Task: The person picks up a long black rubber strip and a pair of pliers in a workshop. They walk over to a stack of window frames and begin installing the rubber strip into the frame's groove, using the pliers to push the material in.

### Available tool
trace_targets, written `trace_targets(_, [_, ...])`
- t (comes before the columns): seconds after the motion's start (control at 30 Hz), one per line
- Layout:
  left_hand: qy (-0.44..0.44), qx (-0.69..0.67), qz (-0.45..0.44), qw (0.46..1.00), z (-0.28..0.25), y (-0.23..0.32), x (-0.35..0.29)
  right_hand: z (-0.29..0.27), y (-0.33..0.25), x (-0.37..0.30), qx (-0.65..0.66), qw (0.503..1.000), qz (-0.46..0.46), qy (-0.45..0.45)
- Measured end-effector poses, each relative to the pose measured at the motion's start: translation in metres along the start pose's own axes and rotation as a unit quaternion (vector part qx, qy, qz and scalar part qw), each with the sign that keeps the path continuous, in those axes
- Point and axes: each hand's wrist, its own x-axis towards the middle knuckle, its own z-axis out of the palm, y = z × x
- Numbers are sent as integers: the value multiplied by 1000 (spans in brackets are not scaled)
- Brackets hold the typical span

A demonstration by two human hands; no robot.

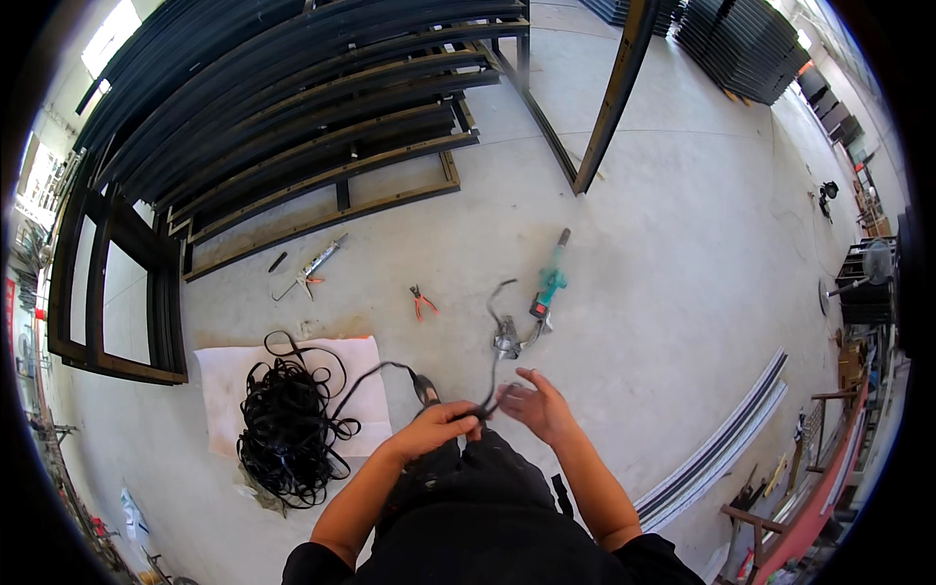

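My left hand [439, 427] is closed on a long black rubber strip [382, 367] in front of my dark trousers. One length of the strip runs left from it to a tangled black heap [288, 429]. Another length goes up from between my hands toward the floor. Close to the strip on the right is my right hand [539, 408], its fingers apart and slightly blurred; whether the fingertips touch the strip is unclear. Beyond the hands lie a crumpled grey-silver bundle [507, 339] and a teal cordless power tool [551, 278].
The heap rests on a white sheet [372, 390]. Orange-handled pliers [421, 301] and a caulking gun [315, 266] lie on the grey floor. Dark metal frames [331, 185] are stacked at the far left, and one frame [609, 107] stands upright ahead. Long profiles [721, 439] lie at right.
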Motion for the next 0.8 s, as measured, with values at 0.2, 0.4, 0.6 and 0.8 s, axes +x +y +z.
trace_targets(0.2, [-29, 68, -6, 997, -16, -30, 4, 18, 11, 53, -61, 997, -1, 50])
trace_targets(0.4, [110, 375, -12, 920, -103, -40, -7, 61, 22, 135, 11, 993, 9, 114])
trace_targets(0.6, [91, 397, -74, 910, -215, -82, 26, 111, -5, 123, 10, 998, -48, 32])
trace_targets(0.8, [-77, 533, -133, 832, -364, -145, 72, -4, -53, 15, 216, 924, -243, 199])
